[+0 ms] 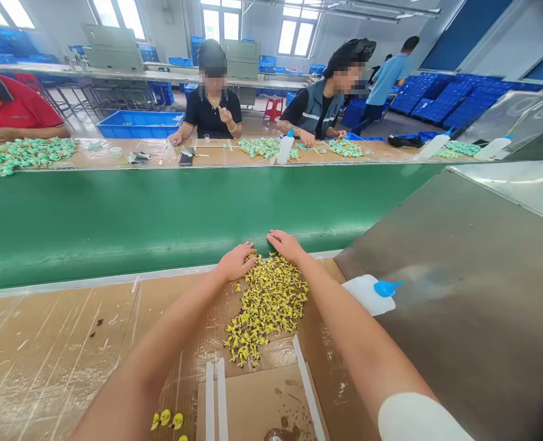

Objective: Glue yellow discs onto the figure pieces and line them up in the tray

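A heap of small yellow and dark pieces (271,300) lies on the cardboard-covered bench (92,343), too small to make out singly. At its far left edge rests my left hand (237,262), palm down with fingers stretched out and touching the heap. My right hand (287,246) lies over the far right edge, fingers extended towards the green belt. Neither hand grips anything that I can see. Both forearms reach forward, one on each side of the heap. Several round yellow pieces (165,418) lie nearer me, beside my left forearm.
A white bottle with a blue nozzle (367,293) lies right of my right arm, by a metal housing (459,275). Beyond the bench runs a green conveyor belt (161,214). Across it, people sit at piles of mint-green pieces (27,153). Cardboard with white tape (257,398) lies close to me.
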`<state>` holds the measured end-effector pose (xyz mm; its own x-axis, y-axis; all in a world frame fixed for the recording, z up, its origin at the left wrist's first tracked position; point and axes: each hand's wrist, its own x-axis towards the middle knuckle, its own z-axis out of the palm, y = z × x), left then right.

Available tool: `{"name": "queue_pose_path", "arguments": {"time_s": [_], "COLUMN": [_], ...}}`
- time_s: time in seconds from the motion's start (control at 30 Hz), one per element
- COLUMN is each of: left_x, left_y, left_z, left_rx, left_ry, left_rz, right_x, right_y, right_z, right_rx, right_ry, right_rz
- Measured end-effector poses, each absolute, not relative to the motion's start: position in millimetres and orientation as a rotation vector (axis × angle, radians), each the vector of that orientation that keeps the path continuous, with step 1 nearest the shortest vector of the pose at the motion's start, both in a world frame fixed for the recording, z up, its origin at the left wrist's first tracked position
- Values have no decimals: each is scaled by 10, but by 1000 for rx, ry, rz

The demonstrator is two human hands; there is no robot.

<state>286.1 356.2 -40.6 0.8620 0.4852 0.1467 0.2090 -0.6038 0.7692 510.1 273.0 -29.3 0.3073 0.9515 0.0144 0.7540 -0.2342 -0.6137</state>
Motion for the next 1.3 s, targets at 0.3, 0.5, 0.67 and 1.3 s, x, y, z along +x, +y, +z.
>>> {"name": "queue_pose_path", "arguments": {"time_s": [0.3,0.5,0.67,1.3], "left_x": [2907,2766,2667,2878], "left_y": [3417,3475,3535,3127], "left_z": [-238,-236,-345,-232], "left_rx": [2034,2045,2206,2109], "left_ry": [531,643,701,599], "left_rz": [517,615,520,517], "right_x": [4657,4270,4382,4534], "right_y": [2403,1845,1725,1748], "right_z": [-23,205,100,-97], "right_rx": [-1916,-1801,-1944,-1817], "right_ry": [-1698,-1841,-1578,-1477], "right_rz": [536,554,375,593]}}
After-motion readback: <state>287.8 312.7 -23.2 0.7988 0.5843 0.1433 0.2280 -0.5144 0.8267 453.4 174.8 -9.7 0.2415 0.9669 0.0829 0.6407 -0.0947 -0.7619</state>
